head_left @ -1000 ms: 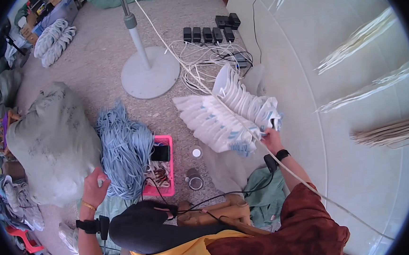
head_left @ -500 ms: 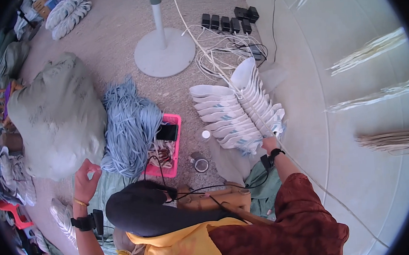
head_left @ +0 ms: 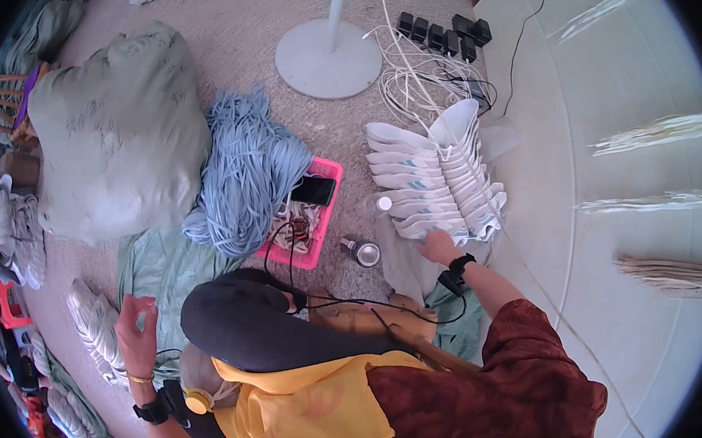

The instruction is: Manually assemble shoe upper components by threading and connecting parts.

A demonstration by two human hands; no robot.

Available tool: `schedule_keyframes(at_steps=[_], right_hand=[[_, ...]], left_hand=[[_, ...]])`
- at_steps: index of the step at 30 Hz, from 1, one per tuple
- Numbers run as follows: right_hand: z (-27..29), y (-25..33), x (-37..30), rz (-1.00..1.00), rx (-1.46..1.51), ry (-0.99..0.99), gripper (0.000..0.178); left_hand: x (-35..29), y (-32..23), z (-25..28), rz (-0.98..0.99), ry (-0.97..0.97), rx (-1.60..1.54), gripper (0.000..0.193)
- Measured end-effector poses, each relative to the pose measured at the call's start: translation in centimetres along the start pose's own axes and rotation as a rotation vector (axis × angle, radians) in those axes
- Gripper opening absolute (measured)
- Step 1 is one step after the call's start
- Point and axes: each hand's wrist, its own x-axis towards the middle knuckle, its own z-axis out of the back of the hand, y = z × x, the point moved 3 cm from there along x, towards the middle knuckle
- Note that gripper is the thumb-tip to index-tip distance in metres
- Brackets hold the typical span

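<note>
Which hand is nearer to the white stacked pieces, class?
Right: the right hand is at the near end of the white stacked pieces; the left hand is far to their left.

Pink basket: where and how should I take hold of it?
Likely best with the right hand: grip the basket at the middle of its long right rim, coming from above and the right. That straight edge is exposed, while blue strips overlap its left side. Watch the cup beside the near right corner.
</note>
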Motion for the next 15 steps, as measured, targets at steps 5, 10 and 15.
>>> schedule_keyframes(at_steps=[5,10,15], right_hand=[[4.9,14.8,-2.3,0.21,0.408,-0.162,0.059],[2.3,20.2,-3.9,0.481,0.222,-0.076,0.065],[-0.9,20.7,-4.3,0.537,0.198,-0.001,0.065]], left_hand=[[-5.1,2.6,-0.9,0.098,-0.018,-0.041,0.012],[-8.8,4.9,-1.4,0.135,-0.019,-0.128,0.011],[-10.4,5.5,-1.6,0.147,-0.037,-0.14,0.011]])
